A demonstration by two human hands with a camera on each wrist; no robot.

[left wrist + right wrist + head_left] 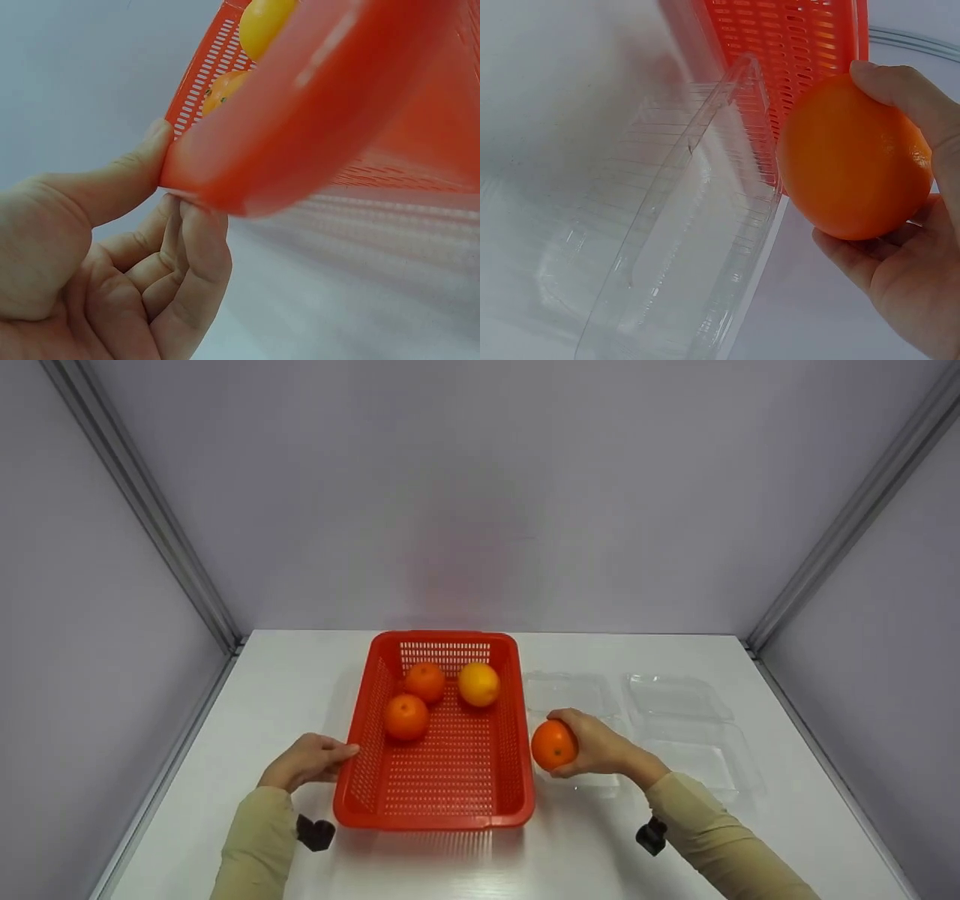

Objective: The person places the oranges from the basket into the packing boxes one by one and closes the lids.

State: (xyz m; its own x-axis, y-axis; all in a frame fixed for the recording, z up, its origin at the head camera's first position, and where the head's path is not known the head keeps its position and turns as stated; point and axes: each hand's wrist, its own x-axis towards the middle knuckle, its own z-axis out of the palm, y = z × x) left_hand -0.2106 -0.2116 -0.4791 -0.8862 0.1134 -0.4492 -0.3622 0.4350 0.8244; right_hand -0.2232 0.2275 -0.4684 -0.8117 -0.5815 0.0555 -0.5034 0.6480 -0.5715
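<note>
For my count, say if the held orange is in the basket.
Out: the right hand holds the orange beside the red basket, past its rim.

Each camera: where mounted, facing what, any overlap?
Head: on the person's head, facing forward and down at the red basket and clear containers; left hand, right hand and sleeves show.
Left wrist: on that wrist, facing the left hand pinching the basket; only that hand shows.
Right wrist: on that wrist, facing the held orange and a clear container; only that hand shows.
Shared: head and right wrist show the held orange.
</note>
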